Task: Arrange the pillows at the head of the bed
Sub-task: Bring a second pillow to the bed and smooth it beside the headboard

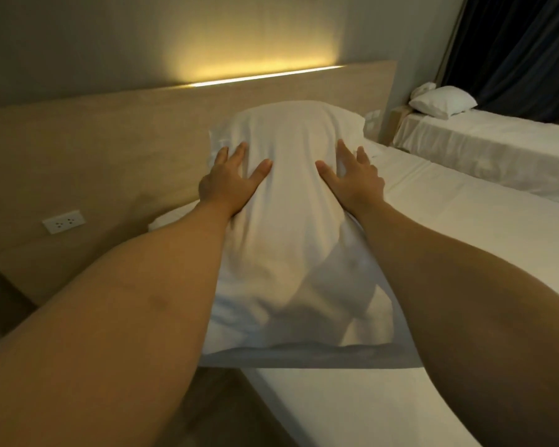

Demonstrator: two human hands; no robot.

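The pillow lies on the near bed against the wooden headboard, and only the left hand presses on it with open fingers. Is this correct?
Not quite. The head view shows both hands pressing on the pillow: the left hand and the right hand, each with open fingers. The rest holds: it lies on the near bed against the wooden headboard.

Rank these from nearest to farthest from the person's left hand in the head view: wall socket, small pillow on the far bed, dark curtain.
1. Wall socket, lower left of the left hand, on the headboard panel.
2. Small pillow, far right, on the other bed.
3. Dark curtain, upper right, behind it.
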